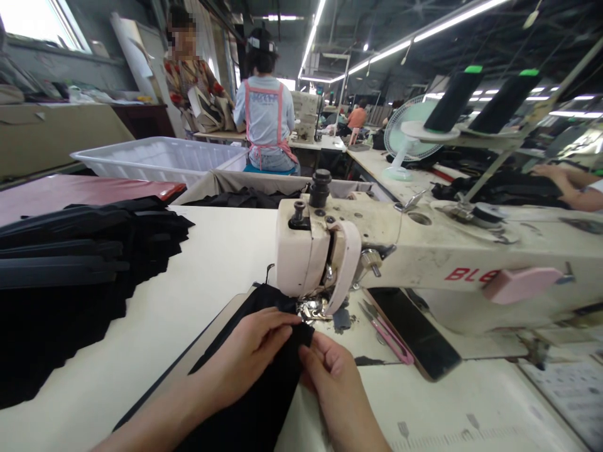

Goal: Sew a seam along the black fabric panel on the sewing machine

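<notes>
A piece of black fabric (264, 402) lies on the sewing machine table, its far end at the presser foot (313, 309) of the sewing machine (301, 245). My left hand (252, 345) rests on top of the fabric with its fingers stretched out, the fingertips close to the foot. Just to the right, my right hand (330, 370) pinches the fabric's right edge between thumb and fingers. A small dark scrap (342, 320) sits beside the foot.
Pink-handled thread snips (391, 336) and a phone (414, 333) lie under the machine arm. Stacked black fabric pieces (85, 257) cover the left side. Behind stand a cloth-lined bin (217, 185), a white plastic tub (160, 154) and a fan (405, 135). Other people work farther back and at right.
</notes>
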`<move>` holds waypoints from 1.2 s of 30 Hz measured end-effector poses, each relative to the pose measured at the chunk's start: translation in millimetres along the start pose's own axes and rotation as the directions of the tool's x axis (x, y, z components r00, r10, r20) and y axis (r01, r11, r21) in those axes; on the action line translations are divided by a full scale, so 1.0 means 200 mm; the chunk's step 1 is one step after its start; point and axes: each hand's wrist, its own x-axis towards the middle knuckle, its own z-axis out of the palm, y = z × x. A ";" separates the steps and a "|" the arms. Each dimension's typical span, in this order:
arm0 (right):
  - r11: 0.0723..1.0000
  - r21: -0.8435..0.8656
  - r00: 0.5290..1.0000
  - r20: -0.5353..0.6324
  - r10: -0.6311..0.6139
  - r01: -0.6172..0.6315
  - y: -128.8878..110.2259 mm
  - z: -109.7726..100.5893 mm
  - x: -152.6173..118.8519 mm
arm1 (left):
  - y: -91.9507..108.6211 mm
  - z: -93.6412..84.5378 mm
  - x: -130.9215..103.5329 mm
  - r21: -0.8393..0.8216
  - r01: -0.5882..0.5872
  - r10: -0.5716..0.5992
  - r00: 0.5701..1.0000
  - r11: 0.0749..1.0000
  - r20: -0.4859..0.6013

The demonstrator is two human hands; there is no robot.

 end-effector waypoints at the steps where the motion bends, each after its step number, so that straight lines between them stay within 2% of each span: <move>1: 1.000 -0.016 1.000 -0.003 -0.003 0.003 0.00 0.00 0.00 | 0.01 -0.02 0.04 0.073 0.000 -0.001 1.000 0.997 0.018; 5: 0.998 -0.055 1.000 0.027 0.008 -0.007 -0.01 -0.03 0.02 | 0.03 -0.07 0.14 0.150 0.055 -0.080 0.983 0.987 0.164; 9: 0.998 -0.059 0.997 0.070 0.020 -0.016 -0.01 -0.04 0.02 | 0.02 -0.08 0.19 0.131 0.093 -0.119 0.972 0.987 0.204; 20: 0.996 -0.072 0.996 0.073 0.055 -0.049 -0.04 -0.03 0.02 | -0.03 -0.10 0.20 0.083 0.128 -0.145 0.953 0.988 0.266; 24: 0.989 -0.140 0.999 0.004 0.039 -0.038 -0.02 -0.02 0.02 | -0.03 -0.09 0.19 0.101 0.109 -0.129 0.968 0.989 0.217; 29: 0.940 -0.336 0.985 -0.128 -0.112 0.063 0.14 0.00 -0.06 | -0.03 -0.03 0.16 0.161 0.104 -0.113 0.992 0.982 0.049; 32: 0.896 -0.439 0.987 -0.099 -0.123 0.067 0.18 -0.02 -0.09 | -0.03 0.00 0.16 0.214 0.147 -0.140 0.989 0.966 -0.048; 36: 0.894 -0.447 0.999 -0.045 -0.021 -0.001 0.09 -0.08 -0.05 | 0.00 0.02 0.20 0.267 0.212 -0.192 0.976 0.940 -0.101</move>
